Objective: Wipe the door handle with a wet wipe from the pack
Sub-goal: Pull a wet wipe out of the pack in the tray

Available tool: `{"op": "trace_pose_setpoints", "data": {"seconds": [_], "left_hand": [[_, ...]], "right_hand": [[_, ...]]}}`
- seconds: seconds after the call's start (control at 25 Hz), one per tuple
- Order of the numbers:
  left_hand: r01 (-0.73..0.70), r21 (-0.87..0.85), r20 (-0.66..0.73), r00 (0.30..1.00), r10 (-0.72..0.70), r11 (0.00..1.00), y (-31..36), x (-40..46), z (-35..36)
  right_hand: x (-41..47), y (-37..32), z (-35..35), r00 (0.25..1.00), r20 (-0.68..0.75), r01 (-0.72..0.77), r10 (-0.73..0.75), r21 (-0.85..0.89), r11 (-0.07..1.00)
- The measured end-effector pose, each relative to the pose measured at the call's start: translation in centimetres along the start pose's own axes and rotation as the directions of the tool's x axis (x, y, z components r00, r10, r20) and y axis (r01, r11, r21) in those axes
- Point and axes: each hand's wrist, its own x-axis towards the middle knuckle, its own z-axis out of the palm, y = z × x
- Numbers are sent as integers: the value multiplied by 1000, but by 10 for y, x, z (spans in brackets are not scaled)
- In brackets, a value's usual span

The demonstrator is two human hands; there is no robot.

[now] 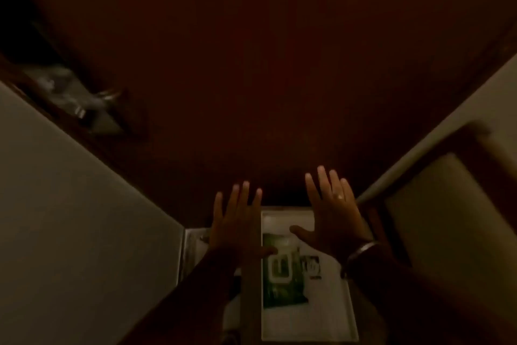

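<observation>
The scene is dim. At six o'clock a shallow white rectangular tray (330, 325) sits low in view, and it holds one thing that can be told for sure: a single green soft-plastic pack of wet wipes (281, 277) with a white-framed flap on its top face. The pack lies flat in the left half of the tray, its long side running away from the viewer. Just to the pack's right, at about three o'clock from it, a small dark printed patch (312, 267) shows on the tray floor; what it is cannot be told.

Two bare hands hover above the tray, palms down. The left hand (237, 221) is at about eleven o'clock from the pack, the right hand (333, 218) at about one o'clock, and each has its fingers spread apart and holds nothing. One ring (340, 197) shows on the right hand and one pale bangle (361, 251) on the right wrist.

The dark brown wooden door (265, 64) fills the upper view. Its one metal door handle (107, 96) is at ten o'clock, blurred, well apart from both hands and the pack. A pale wall (70, 218) lies at eight o'clock.
</observation>
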Motion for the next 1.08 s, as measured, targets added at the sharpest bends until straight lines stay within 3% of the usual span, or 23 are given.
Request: {"op": "trace_pose_setpoints", "data": {"seconds": [0.04, 0.08, 0.16, 0.24, 0.36, 0.44, 0.68, 0.8, 0.84, 0.88, 0.92, 0.96, 1.0, 1.08], "left_hand": [[-21, -37, 152, 988, 27, 999, 3, -6, 41], [-60, -24, 145, 987, 63, 998, 2, -10, 83], [-54, -28, 301, 952, 60, 998, -3, -26, 170], [-126, -27, 291, 948, 128, 992, -2, -24, 224], [-135, -52, 263, 954, 144, 990, -2, -12, 263], [-113, -78, 226, 966, 128, 991, -3, -12, 273], [-61, -101, 262, 961, 86, 993, -8, -10, 275], [-49, -109, 248, 966, 75, 993, -6, -9, 273], [-50, -110, 228, 971, 74, 993, -4, -9, 273], [-56, -103, 218, 973, 78, 993, -4, -8, 271], [-71, -93, 215, 972, 90, 993, -4, -8, 270], [-97, -73, 211, 971, 110, 993, -4, -8, 267], [-121, -49, 205, 970, 128, 991, -3, -9, 264], [-128, -45, 177, 975, 134, 991, 4, -8, 252]], "right_hand": [[-12, -1, 42, 996, 85, -31, 27, 35, 999], [-22, -3, 78, 986, 163, -64, 48, 97, 993], [-50, -4, 151, 915, 387, -209, 113, 218, 953], [-56, -10, 203, 866, 481, -344, 133, 381, 858], [-49, -26, 255, 872, 476, -391, 117, 533, 750], [-45, -40, 270, 852, 484, -475, 199, 556, 682], [-31, -74, 274, 724, 519, -663, 455, 339, 668], [-37, -64, 272, 812, 413, -580, 413, 481, 658], [-44, -51, 272, 824, 392, -566, 410, 620, 544], [-49, -36, 272, 773, 448, -584, 450, 780, 227], [-54, -21, 273, 657, 595, -592, 464, 788, -173], [-59, -6, 273, 541, 753, -569, 374, 655, -497], [-64, 6, 276, 494, 830, -545, 259, 528, -651], [-66, 17, 279, 471, 864, -582, 178, 456, -674]]}}
